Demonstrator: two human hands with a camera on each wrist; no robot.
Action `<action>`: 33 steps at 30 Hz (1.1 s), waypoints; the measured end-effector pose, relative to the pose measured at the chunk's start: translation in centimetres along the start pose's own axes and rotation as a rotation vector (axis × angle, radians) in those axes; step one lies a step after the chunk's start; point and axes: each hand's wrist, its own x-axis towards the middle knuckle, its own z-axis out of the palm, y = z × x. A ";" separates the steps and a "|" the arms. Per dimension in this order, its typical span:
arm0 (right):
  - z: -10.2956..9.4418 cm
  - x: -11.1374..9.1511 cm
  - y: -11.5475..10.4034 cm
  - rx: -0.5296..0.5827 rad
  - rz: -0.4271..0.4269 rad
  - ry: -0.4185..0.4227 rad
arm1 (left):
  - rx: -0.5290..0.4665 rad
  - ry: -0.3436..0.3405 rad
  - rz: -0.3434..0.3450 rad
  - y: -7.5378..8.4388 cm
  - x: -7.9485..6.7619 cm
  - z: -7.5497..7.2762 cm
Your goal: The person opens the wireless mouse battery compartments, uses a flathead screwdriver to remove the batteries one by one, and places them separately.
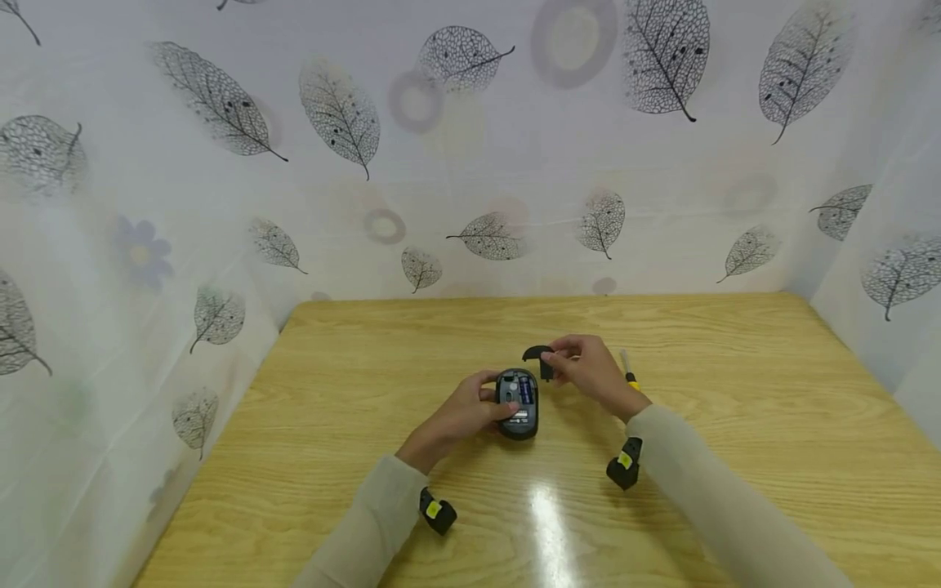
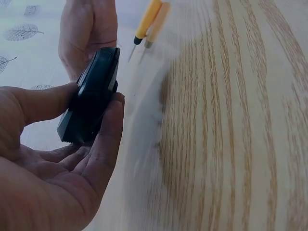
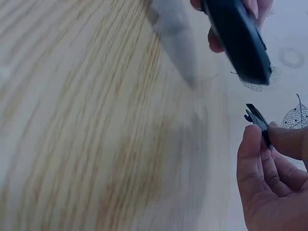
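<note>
A black computer mouse is turned underside up, its battery compartment uncovered with blue batteries inside. My left hand grips it, thumb across the underside and fingers along the other face; the left wrist view shows the mouse edge-on. Just to the right, my right hand pinches a black battery cover between thumb and fingers, apart from the mouse. In the right wrist view the cover appears thin and edge-on, a small hooked tab at its end.
A screwdriver with a yellow and black handle lies on the wooden table beyond the right wrist. A leaf-patterned white cloth stands behind the table and along its sides. Black wrist cameras sit on both sleeves.
</note>
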 end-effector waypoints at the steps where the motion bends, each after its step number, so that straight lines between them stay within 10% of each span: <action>1: 0.0 0.1 0.1 -0.015 0.006 0.002 | -0.002 -0.001 0.001 0.0 0.0 0.0; 33: 0.1 1.5 1.8 -0.220 0.046 0.025 | -0.157 -0.069 0.003 0.2 -0.5 -0.3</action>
